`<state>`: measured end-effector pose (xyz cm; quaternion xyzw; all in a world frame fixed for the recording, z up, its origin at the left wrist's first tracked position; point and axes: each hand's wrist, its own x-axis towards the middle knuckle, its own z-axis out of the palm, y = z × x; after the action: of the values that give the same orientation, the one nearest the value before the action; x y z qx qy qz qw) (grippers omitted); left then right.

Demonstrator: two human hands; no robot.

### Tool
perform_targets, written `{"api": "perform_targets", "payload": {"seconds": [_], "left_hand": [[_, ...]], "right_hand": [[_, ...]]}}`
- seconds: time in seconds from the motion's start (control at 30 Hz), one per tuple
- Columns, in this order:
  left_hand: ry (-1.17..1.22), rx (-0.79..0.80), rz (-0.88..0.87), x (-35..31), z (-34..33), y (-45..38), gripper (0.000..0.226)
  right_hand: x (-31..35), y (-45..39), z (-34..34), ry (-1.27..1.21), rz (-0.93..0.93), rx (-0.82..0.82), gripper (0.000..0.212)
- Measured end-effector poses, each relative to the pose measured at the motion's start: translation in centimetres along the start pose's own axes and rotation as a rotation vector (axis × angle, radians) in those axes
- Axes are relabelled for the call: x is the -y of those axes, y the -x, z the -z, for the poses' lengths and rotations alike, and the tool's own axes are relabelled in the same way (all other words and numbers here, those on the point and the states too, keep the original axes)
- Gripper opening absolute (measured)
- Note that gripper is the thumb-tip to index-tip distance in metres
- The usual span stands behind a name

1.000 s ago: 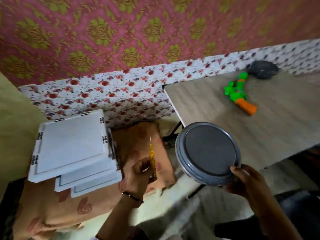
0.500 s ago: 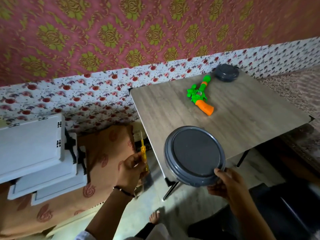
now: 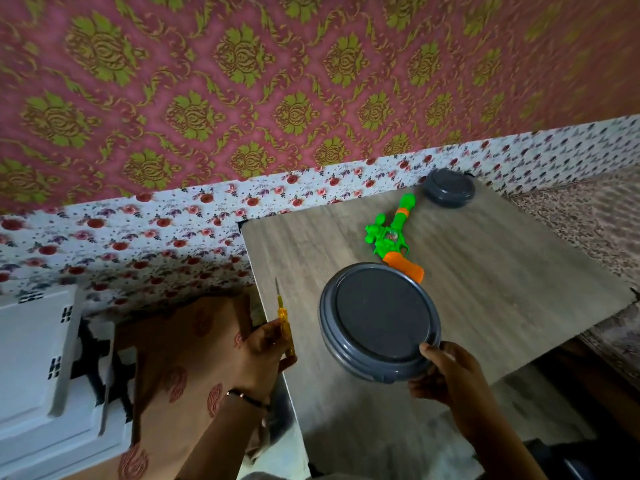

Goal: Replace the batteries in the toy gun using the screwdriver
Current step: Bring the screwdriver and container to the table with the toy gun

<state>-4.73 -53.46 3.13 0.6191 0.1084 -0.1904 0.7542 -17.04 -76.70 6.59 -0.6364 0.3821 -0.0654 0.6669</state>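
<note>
A single head-worn wide-angle camera looks forward and down from above the near edge of the grey wood-grain counter (image 3: 485,271). It faces the patterned pink-and-gold wall (image 3: 277,81), with both hands close below the lens and the counter's far corner well apart.

Your left hand (image 3: 265,355): raised, fingers curled round a screwdriver (image 3: 285,323) held upright, wrist banded. Your right hand (image 3: 446,374): forearm extended forward, thumb on top, gripping a round container (image 3: 379,320) by its near rim.
</note>
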Motion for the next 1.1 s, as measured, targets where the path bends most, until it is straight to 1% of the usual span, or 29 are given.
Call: {"api": "perform_targets", "payload": {"seconds": [0.13,0.33,0.43,0.6,0.7,0.83,0.97,1.03,1.1], "left_hand": [[-0.002,-0.03,0.008,-0.2,-1.7,-2.7,0.023],[0.067,-0.079,-0.028,-1.9,-4.4,-5.8,0.016],[0.078,-0.123,-0.044,-2.3,-5.9,-6.5,0.017],[0.095,-0.2,-0.082,-2.3,-10.6,-8.5,0.016],[0.11,-0.285,-0.101,-1.4,-15.1,-10.5,0.013],[0.187,-0.359,-0.077,0.2,-21.8,-12.1,0.019],[0.221,-0.353,-0.02,2.0,-29.6,-12.2,0.024],[0.234,-0.338,-0.022,2.4,-33.2,-11.9,0.025],[0.251,-0.291,-0.04,2.5,-35.9,-11.4,0.021]], "right_hand": [[1.5,-2.6,0.1,0.007,0.011,-0.002,0.02],[4.5,-8.1,-0.1,0.018,0.01,0.014,0.022],[5.9,-11.0,0.3,-0.015,0.014,0.061,0.024],[8.1,-17.7,2.6,-0.025,0.025,0.151,0.025],[9.2,-23.4,5.8,-0.003,0.029,0.202,0.028],[9.9,-29.4,10.6,-0.023,0.006,0.233,0.026],[10.0,-33.8,16.5,-0.046,-0.046,0.207,0.029],[10.0,-35.6,19.6,-0.051,-0.077,0.185,0.033],[9.9,-37.0,22.1,-0.057,-0.097,0.146,0.036]]}}
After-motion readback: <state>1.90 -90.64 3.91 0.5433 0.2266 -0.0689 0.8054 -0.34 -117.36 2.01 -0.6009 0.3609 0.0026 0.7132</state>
